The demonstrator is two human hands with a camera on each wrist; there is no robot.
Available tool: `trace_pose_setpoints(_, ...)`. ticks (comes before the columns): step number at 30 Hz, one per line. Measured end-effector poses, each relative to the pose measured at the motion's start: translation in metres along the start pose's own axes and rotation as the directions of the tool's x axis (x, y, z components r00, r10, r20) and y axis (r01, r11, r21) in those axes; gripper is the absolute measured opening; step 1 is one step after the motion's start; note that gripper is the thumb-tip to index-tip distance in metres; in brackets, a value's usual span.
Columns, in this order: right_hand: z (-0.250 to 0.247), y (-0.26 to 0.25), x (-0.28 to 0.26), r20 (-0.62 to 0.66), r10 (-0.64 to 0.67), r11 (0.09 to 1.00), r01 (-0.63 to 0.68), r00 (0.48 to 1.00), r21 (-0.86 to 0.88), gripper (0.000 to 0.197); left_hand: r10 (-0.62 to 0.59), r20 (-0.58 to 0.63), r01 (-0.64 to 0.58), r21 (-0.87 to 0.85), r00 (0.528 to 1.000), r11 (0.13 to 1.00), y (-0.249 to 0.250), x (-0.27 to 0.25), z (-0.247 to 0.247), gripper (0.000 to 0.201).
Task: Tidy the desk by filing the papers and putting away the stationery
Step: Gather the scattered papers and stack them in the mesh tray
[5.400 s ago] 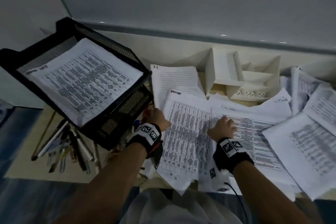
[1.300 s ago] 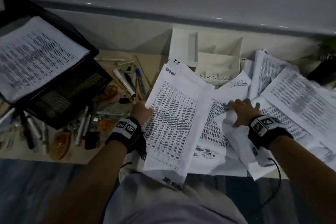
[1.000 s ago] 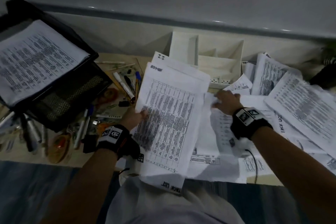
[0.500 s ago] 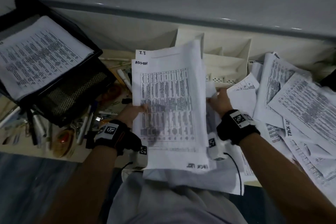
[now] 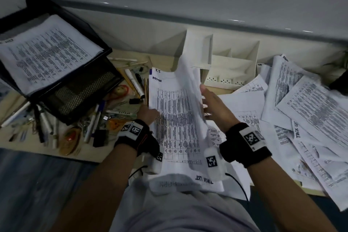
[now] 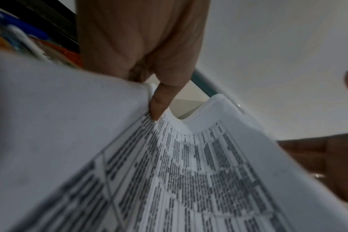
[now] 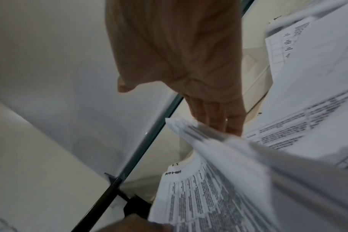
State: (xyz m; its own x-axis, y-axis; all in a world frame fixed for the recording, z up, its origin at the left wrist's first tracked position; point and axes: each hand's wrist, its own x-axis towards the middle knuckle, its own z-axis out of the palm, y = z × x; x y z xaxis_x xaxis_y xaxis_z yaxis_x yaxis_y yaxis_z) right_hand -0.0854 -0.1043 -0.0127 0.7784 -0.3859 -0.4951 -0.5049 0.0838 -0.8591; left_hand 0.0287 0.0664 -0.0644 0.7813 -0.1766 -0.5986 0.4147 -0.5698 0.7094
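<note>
Head view: high above, facing down past both wrists onto the desk [image 5: 131, 56]. Wrist views: close behind the fingers, looking along them. All three share the sheets [image 5: 177, 118] [image 6: 189, 172] [image 7: 218, 196].

Printed paper stack [image 5: 177, 118] curled, raised above the littered desk [image 5: 15, 137]

Two hands [image 5: 148, 113] [image 5: 212, 105], one black tray [image 5: 84, 88] — one white organizer [image 5: 231, 73].
</note>
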Motion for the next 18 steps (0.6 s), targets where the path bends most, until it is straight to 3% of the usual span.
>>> trace_pose_setpoints(2,-0.002,0.0,-0.003,0.065,-0.023,0.992,0.03,0.998,-0.123,0.07,0.107,0.012,-0.107,0.017,0.994,0.994,0.01,-0.005,-0.007,0.014)
trace_pose_setpoints(4,0.001,0.007,-0.002,0.01,-0.059,0.961,0.06,0.998,-0.27,0.063,0.254,0.038,-0.256,0.061,0.966,0.965,0.03,-0.022,-0.018,0.006)
trace_pose_setpoints(6,0.001,0.004,0.0,-0.061,-0.091,0.976,0.077,0.994,-0.206,0.038,0.404,0.063,-0.409,0.128,0.912,0.903,0.056,-0.043,-0.033,0.02)
trace_pose_setpoints(8,-0.001,-0.008,0.001,-0.102,-0.168,0.984,0.161,0.981,-0.076,0.017,0.513,0.014,-0.507,0.176,0.858,0.844,0.083,-0.066,-0.052,0.031)
trace_pose_setpoints(10,0.0,-0.034,-0.005,-0.1,-0.245,0.968,0.249,0.964,0.023,0.012,0.582,-0.05,-0.567,0.173,0.812,0.806,0.108,-0.085,-0.069,0.032)
trace_pose_setpoints(11,0.0,-0.046,-0.008,-0.083,-0.282,0.954,0.288,0.956,0.077,0.006,0.62,-0.084,-0.607,0.142,0.78,0.782,0.121,-0.093,-0.076,0.031)
trace_pose_setpoints(14,-0.004,-0.093,-0.012,-0.134,-0.34,0.912,0.361,0.931,0.197,0.034,0.747,-0.135,-0.754,0.0,0.651,0.657,0.155,-0.123,-0.092,0.029)
trace_pose_setpoints(17,-0.019,-0.129,-0.019,-0.233,-0.413,0.844,0.466,0.881,0.265,0.024,0.813,-0.234,-0.846,-0.17,0.533,0.505,0.174,-0.137,-0.1,0.014)
trace_pose_setpoints(18,-0.025,-0.136,-0.025,-0.262,-0.424,0.831,0.487,0.867,0.269,0.031,0.828,-0.271,-0.87,-0.196,0.492,0.453,0.177,-0.14,-0.102,0.013)
